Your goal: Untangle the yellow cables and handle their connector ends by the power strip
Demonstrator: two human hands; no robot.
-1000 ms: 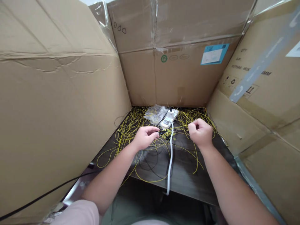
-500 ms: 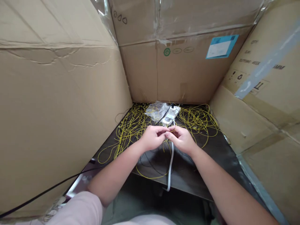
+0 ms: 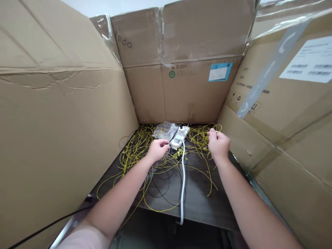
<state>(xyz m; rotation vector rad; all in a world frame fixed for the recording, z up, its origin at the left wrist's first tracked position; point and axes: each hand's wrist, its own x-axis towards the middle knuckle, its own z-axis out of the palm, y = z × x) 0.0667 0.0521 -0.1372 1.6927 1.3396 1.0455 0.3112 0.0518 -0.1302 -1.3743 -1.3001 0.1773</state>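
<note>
Head: yel. wires lie btwn L fingers & R fingers.

Here the left hand is pinching its fingertips together, and anything between them is proving too small to make out. Over at the right hand, curled fingers are hiding the palm. The right forearm and the pink sleeve are running out at the bottom edge. A black cable is slipping behind the left forearm, its other end leaving by the lower left. The white cable is dropping over the table, its end vanishing. Right-hand side, the barcode label is crossing the edge, its print blurring; the blue-edged label is staying unreadable.
</note>
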